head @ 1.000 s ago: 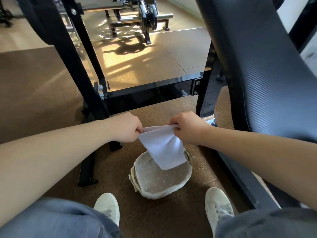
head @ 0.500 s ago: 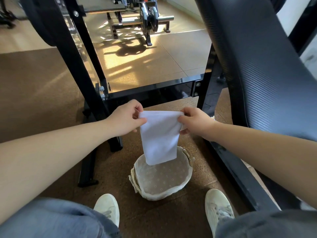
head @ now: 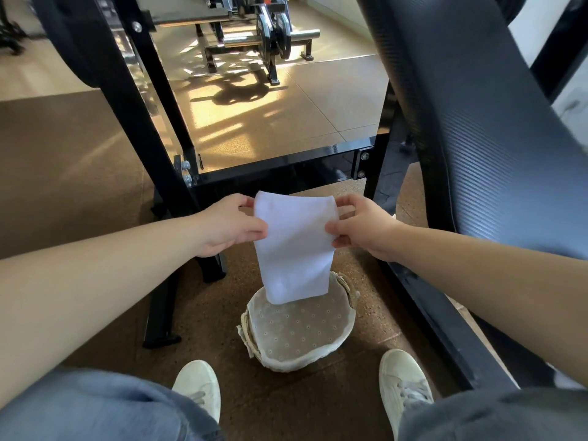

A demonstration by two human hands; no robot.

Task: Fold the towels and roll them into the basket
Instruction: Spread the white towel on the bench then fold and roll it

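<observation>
A white towel (head: 294, 249), folded into a long strip, hangs in the air above the basket. My left hand (head: 227, 226) pinches its left edge near the top. My right hand (head: 362, 229) pinches the right edge at the same height. The towel's lower end dangles over the far rim of a round woven basket (head: 345, 340) with a dotted cream lining, which stands on the brown floor between my feet. Nothing lies inside the basket.
A black gym bench frame (head: 280, 167) crosses just beyond my hands, with a padded black seat (head: 477, 122) rising at the right. My two white shoes (head: 199, 386) (head: 404, 380) flank the basket. Weight plates on a bar (head: 273, 33) stand far back.
The towel went from bunched between my two fists to spread flat and hanging lengthwise. Both hands rose and moved apart, shifting to pinch its side edges.
</observation>
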